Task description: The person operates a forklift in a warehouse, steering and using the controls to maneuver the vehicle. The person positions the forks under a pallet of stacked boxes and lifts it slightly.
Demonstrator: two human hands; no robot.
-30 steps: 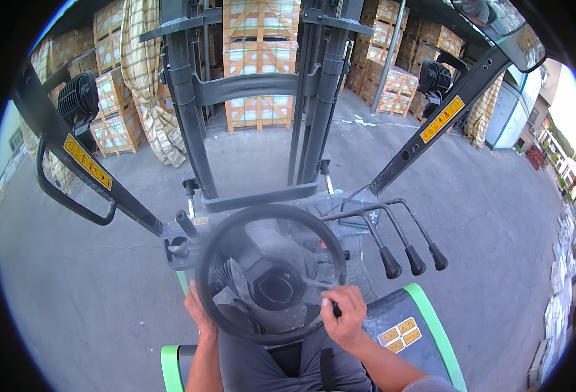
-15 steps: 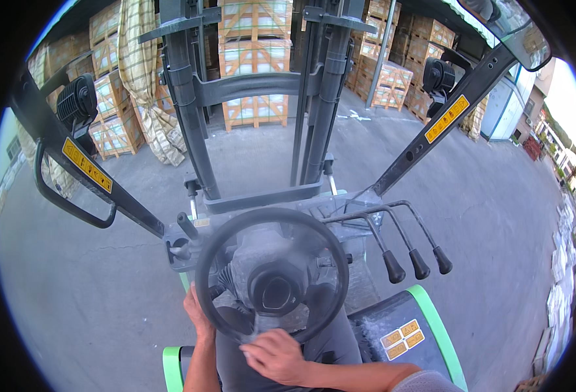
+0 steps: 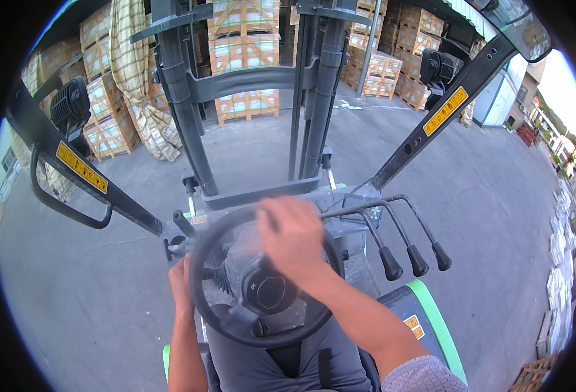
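Note:
Before me is a black steering wheel [image 3: 199, 307] with a dark round hub. My right hand [image 3: 291, 232] is at the top of its rim, fingers curled over it and smeared by motion. The right forearm crosses above the wheel's right side. At the wheel's left edge is my left hand [image 3: 180, 284], upright, close below a grey-black lever [image 3: 182, 223]. Its fingers are partly hidden, so I cannot tell whether they grip anything. Right of the wheel, three control levers with black knobs [image 3: 420, 261] stand untouched.
The forklift's dark mast [image 3: 182, 98] rises ahead, between two slanted posts [image 3: 431, 124]. Beyond it are stacked wooden crates [image 3: 245, 52] and a checked curtain [image 3: 131, 65]. A grab bar [image 3: 65, 206] is on the left. Pale slabs [image 3: 559, 261] line the far right.
My right hand has swung from the bottom of the wheel up to its top. My left hand has shifted slightly up and left. The crates ahead appear a little further left.

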